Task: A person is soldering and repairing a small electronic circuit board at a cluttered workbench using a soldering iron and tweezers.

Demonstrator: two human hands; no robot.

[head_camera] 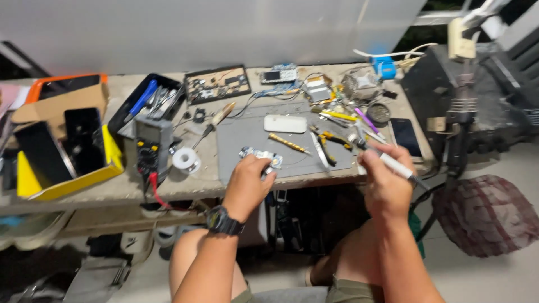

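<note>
Left hand (245,185) pinches one small circuit board (259,155) on the grey mat (247,134); right hand (384,182), at its 3 o'clock, grips one soldering iron (387,160). Two phones (62,143) stand in the yellow box (106,168) at 9 o'clock; black tray (126,109) holds tools.

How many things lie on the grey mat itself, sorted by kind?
White flat box: 1
Small circuit board, under the left hand: 1
Yellow-handled screwdriver: 1
Tweezers: 1
Yellow-handled pliers: 1
Total: 5
The right hand holds a white soldering iron above the mat's edge.
</note>
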